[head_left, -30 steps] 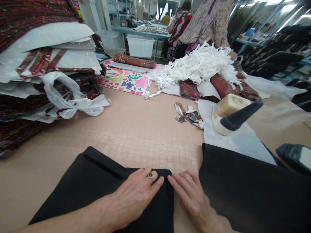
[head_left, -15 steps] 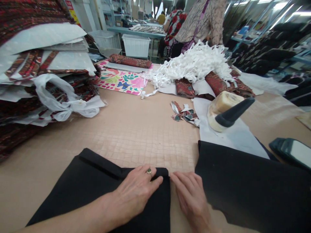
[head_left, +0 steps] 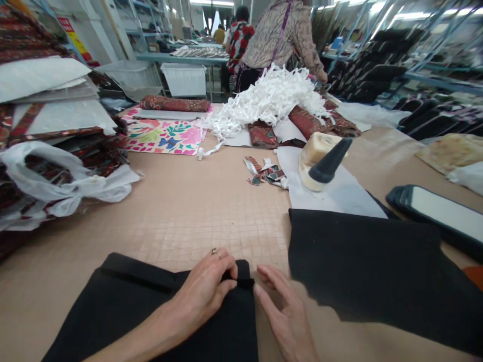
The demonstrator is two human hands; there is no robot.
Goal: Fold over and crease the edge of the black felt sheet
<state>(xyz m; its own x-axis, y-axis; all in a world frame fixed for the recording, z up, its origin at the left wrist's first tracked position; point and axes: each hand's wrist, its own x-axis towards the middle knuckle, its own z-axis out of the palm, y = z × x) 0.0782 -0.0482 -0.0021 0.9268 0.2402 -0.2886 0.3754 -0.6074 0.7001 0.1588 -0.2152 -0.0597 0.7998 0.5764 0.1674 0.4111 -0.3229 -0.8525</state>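
A black fabric piece lies flat on the tan table at the near edge. My left hand, with a ring on one finger, rests on its far right corner and pinches the edge there. My right hand lies just right of that corner, fingers stretched out and together, their tips touching the cloth's right edge. A second, larger black fabric piece lies to the right, apart from both hands.
A tall stack of patterned cloth and white sheets fills the left. A cone-tipped tool on a cream block stands mid-table. White strips, floral cloth and a dark case lie around. Two people stand at the far end.
The view has tilted and shifted, so everything sits lower left in frame. My left fingers have curled from lying flat into a pinch on the cloth corner. My right hand stays beside it.
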